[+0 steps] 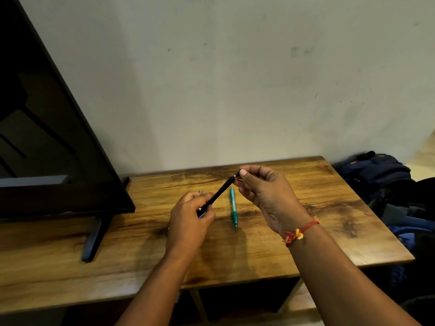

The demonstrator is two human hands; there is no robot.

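A person's left hand grips the lower end of a slim black pen while the right hand pinches its upper tip. The pen is held slanted in the air above a wooden surface, apparently so the end piece can be twisted or pulled free. The barrel looks smooth, matte and cylindrical. A glossy teal pen lies flat on the dark-streaked grain below, between the two hands. A red thread circles the right wrist, and a dark flat screen stands at left.

A home room: a television on a wooden table, backpack beside (bare plaster wall).
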